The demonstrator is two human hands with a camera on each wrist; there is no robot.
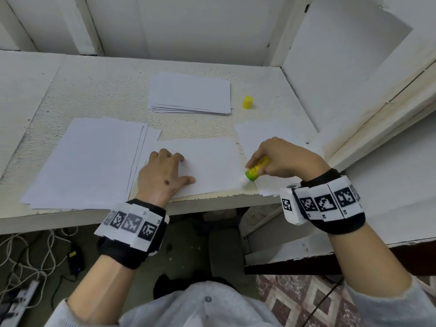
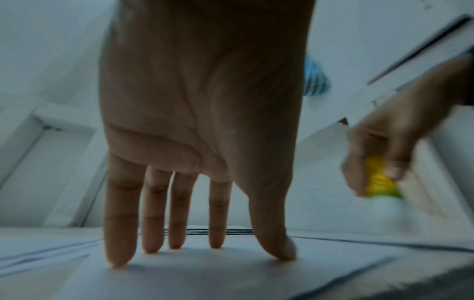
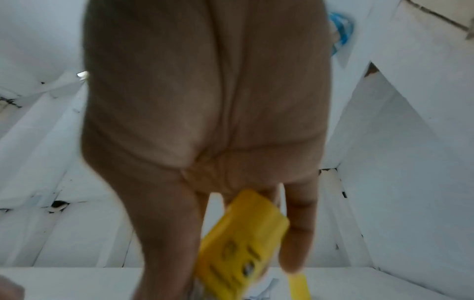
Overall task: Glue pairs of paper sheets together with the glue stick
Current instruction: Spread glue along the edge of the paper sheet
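A white sheet [image 1: 207, 164] lies at the near edge of the table. My left hand [image 1: 165, 175] presses it down with straight, spread fingertips [image 2: 120, 257], touching its left part. My right hand [image 1: 278, 159] grips the yellow-green glue stick [image 1: 256, 169], tilted with its white tip at the sheet's near right corner. In the right wrist view the glue stick [image 3: 243, 247] runs between thumb and fingers. Its yellow cap [image 1: 247, 102] stands alone farther back. Another sheet [image 1: 259, 133] lies under my right hand.
A stack of white sheets [image 1: 191, 93] sits at the back middle. A wider pile of sheets [image 1: 87, 161] lies at the left, beside my left hand. White walls close the table at the back and right [image 1: 342, 67]. Cables [image 1: 30, 256] lie on the floor below.
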